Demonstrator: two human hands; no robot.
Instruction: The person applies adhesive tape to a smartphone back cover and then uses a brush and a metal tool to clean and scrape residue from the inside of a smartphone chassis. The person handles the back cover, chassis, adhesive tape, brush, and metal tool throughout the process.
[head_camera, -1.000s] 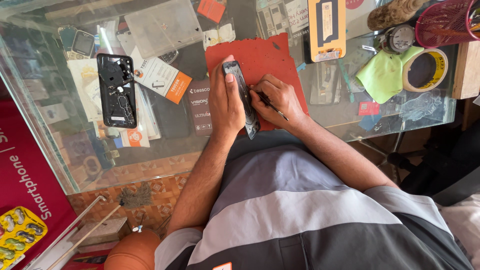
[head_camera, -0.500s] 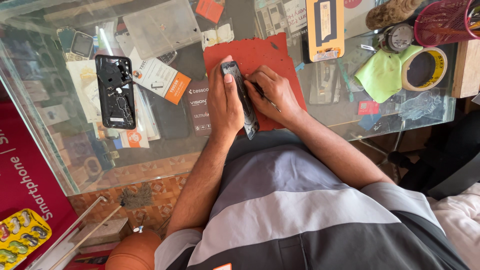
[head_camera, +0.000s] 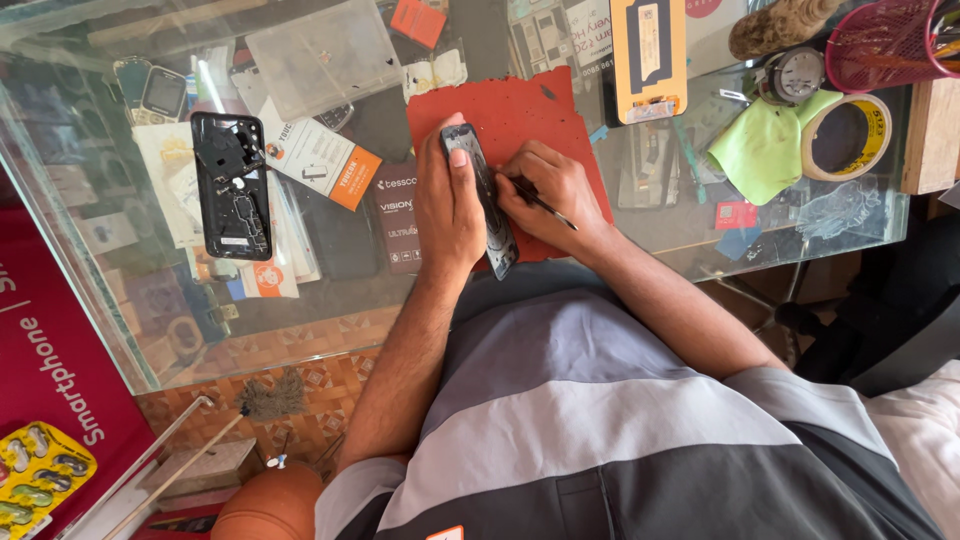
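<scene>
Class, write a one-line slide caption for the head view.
Left hand steadies a phone part on a red mat while the right hand works it with a thin tool.

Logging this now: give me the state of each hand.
Left hand: closed on the phone frame.
Right hand: closed on a thin dark tool.

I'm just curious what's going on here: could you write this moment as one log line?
left hand: holds phone on edge | right hand: thin tool at phone | under: red mat on glass counter
</scene>
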